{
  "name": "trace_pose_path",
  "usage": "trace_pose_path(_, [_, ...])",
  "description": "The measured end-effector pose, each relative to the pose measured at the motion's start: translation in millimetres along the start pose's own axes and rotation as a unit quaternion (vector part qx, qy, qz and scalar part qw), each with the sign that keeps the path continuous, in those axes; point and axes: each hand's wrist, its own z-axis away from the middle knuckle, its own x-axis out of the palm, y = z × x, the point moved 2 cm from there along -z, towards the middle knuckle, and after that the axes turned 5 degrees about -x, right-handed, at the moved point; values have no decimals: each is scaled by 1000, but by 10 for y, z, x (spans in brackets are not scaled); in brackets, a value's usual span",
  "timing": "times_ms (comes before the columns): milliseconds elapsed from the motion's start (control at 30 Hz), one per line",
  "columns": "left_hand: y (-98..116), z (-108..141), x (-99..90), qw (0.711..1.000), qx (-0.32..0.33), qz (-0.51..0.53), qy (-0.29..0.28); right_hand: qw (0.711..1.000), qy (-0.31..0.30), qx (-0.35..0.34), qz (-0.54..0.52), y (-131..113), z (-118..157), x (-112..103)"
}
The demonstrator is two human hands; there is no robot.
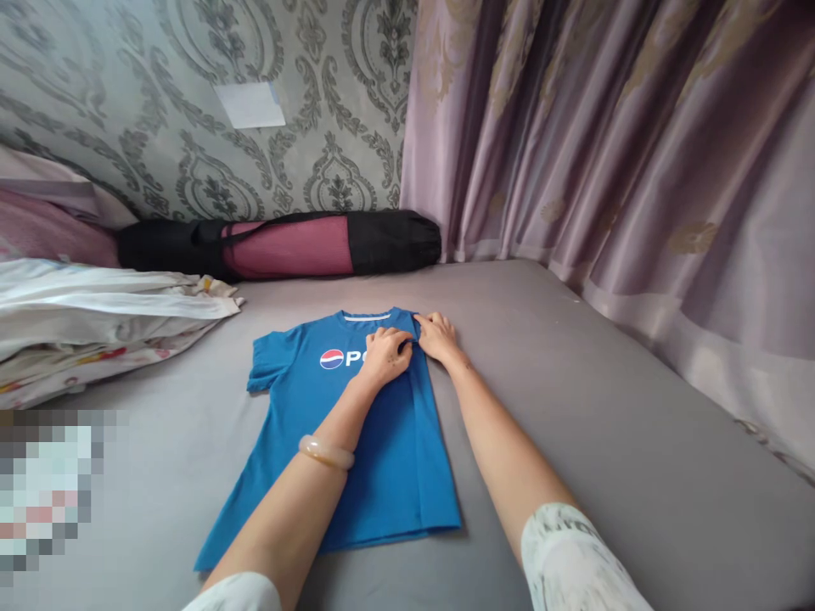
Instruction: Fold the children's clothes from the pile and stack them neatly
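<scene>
On a smooth grey fabric sheet (541,424), a short-sleeved blue cloth T-shirt (382,450) is laid, its neckline pointed away from the wearer of the camera and its hem turned toward the near side. One sleeve is spread out on the left, and a long straight line is seen running down the right part to the hem. By the left hand (385,356), the chest and part of the white lettering (353,359) are covered, while a round red, white and blue logo (331,359) is left in view just beside it. The left fingers are bent near the right shoulder; whether cloth is pinched by them cannot be made out. By the right hand (438,339), the outer edge of that same shoulder is touched, with the fingers curled, and its hold is likewise unclear. A pale, glossy ring-shaped bangle (327,452) is worn on the left forearm. Behind the shirt, a long black and maroon cylindrical bag (289,246) is set along the patterned grey wallpaper (337,170), near a shiny mauve curtain (509,127).
</scene>
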Motion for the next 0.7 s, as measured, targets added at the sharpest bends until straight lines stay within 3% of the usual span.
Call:
trace_pose_path(167, [-153, -65, -45, 994, -85, 47, 45, 998, 57, 16, -23, -53, 16, -83])
trace_pose_path(267, [-253, -83, -46, 991, -121, 34, 50, 996, 83, -32, -21, -216, 66, -49])
trace_pose_path(500, [-270, -41, -34, 987, -161, 6, 2, 998, -18, -65, -8, -390, 90, 214])
trace_pose_path(700, [-236, -26, -84, 979, -199, 15, -33, 997, -25, -69, 0, -357, 76, 198])
